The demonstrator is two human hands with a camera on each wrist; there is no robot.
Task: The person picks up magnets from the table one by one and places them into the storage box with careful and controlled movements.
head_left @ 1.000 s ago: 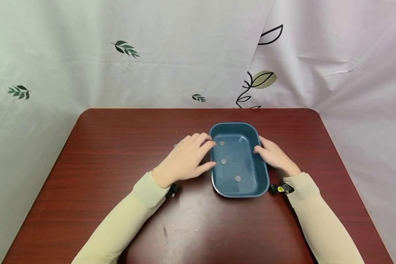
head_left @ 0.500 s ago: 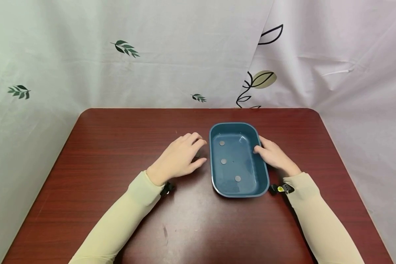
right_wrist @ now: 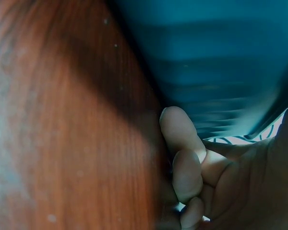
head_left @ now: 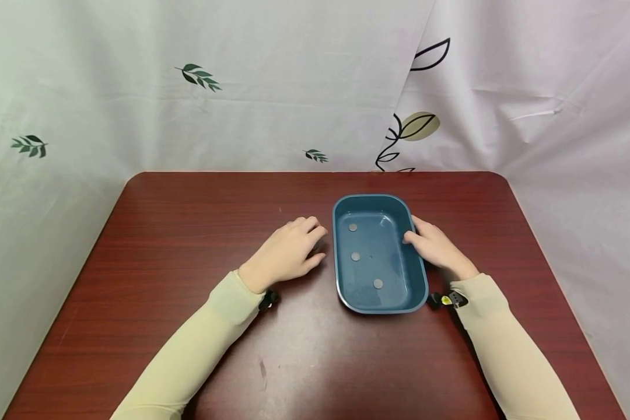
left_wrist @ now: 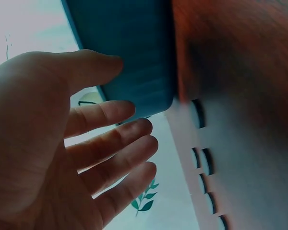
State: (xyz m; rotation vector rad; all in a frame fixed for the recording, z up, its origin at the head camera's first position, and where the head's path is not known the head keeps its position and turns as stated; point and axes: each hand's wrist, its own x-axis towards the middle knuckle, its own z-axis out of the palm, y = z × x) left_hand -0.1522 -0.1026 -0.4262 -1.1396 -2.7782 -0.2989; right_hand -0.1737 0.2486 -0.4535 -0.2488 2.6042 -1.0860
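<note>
Coins (left_wrist: 207,162) on table (head_left: 199,233) by my left hand (head_left: 283,252), fingers loosely bent and apart, gripping nothing I can see. Just right of it, blue tray (head_left: 394,262) with three more coins (head_left: 355,256); my right hand (head_left: 441,248) grips its right wall, thumb over the rim.

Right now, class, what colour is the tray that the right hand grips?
The tray is dull blue, seen best in the head view.
</note>
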